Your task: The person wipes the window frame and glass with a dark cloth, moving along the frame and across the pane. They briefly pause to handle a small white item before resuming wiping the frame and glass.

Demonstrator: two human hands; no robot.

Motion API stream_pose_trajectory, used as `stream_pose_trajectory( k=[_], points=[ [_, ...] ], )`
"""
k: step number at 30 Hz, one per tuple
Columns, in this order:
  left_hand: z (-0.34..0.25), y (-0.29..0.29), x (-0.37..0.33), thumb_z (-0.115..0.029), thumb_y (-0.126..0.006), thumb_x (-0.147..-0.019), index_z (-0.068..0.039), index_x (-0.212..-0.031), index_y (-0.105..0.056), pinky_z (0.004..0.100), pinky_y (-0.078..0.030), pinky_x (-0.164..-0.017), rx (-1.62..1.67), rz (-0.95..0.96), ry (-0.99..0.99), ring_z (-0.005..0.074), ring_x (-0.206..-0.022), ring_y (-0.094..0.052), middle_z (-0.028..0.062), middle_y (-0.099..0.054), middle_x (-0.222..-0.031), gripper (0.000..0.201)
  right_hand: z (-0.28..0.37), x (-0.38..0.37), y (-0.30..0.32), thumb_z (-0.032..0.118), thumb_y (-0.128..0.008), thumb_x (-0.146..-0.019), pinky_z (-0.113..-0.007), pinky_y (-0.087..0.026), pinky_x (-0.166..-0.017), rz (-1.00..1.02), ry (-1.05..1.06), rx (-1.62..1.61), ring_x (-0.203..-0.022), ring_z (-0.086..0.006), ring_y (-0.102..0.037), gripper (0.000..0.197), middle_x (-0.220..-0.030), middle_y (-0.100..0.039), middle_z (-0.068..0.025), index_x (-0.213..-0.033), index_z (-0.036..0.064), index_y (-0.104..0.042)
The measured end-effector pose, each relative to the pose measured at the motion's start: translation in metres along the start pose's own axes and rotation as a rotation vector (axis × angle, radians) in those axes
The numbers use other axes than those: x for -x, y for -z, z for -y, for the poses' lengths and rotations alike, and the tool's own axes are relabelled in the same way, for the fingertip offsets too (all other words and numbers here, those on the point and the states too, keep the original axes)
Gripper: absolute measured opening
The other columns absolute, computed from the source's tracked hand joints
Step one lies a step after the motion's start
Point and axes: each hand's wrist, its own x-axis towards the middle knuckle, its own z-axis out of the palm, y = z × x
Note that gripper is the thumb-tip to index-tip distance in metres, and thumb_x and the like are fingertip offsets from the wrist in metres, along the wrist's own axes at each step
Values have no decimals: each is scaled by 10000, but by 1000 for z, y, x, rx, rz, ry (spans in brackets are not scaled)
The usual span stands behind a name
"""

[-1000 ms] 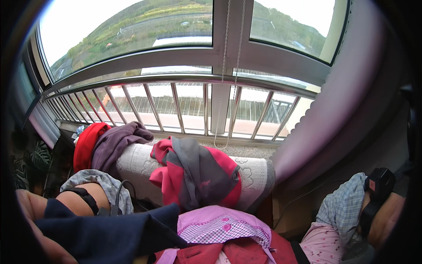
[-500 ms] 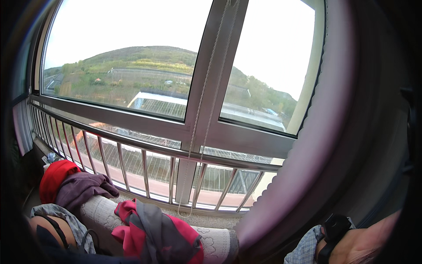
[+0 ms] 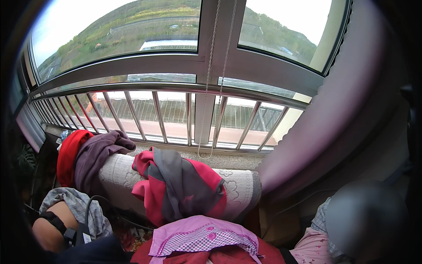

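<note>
Head view left grips indeterminable, left hand unseen and right hand [image 3: 367, 220] blurred; between them a pink-grey garment [image 3: 184, 187] hung over a white rest [image 3: 241, 185], apparently for support.

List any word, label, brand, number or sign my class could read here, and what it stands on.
No text is readable.
Too small to read: the pink mark on the pink-and-grey garment.
Too small to read: the white patch on the dark device.

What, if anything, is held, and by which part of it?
Cannot tell. Navy cloth shows by the left forearm, but the left hand isn't visible; a grey blur obscures the right hand's area.
</note>
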Motion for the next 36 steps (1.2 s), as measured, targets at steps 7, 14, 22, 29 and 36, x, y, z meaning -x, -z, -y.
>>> stream_pose_trajectory(
  k=[7, 14, 22, 29, 36],
  points=[
    [4, -6, 11, -212, -613, -1004, -43, -1166, -589, 319, -522, -883, 10, -34, 31, 184, -998, -623, 62, -618, -1104, 235, -4, 3, -2, 123, -532, -1024, -414, -422, -1057, -20, -14, -11, -1142, -276, -599, 217, -1172, -669, -134, -1162, -15, -626],
    [5, -3, 16, -207, -608, -1008, -42, -1156, -592, 322, -521, -884, 10, -29, 22, 186, -1005, -622, 63, -619, -1104, 222, -6, 3, -5, 123, -533, -1022, -420, -416, -1067, -47, -27, -10, -1144, -275, -597, 212, -1170, -672, -129, -1150, -15, -632],
    [6, 0, 14, -203, -604, -1013, -40, -1145, -596, 325, -520, -885, 19, -17, -14, 188, -1012, -622, 65, -621, -1105, 209, -7, 10, -10, 122, -534, -1020, -427, -408, -1077, -88, -50, 4, -1146, -275, -596, 208, -1168, -675, -125, -1137, -14, -639],
    [14, -3, 18, -198, -599, -1017, -39, -1135, -599, 329, -519, -886, 24, -20, 33, 189, -1019, -621, 66, -623, -1106, 198, -9, 22, -9, 121, -535, -1018, -432, -402, -1087, -125, -78, -14, -1148, -275, -594, 204, -1166, -678, -121, -1126, -14, -645],
    [25, -3, 24, -194, -595, -1021, -38, -1124, -602, 332, -518, -887, 16, -27, 7, 191, -1026, -620, 67, -625, -1106, 188, -15, 24, -16, 120, -537, -1016, -438, -395, -1096, -141, -99, -16, -1150, -275, -593, 201, -1164, -681, -117, -1115, -13, -650]
  ],
)
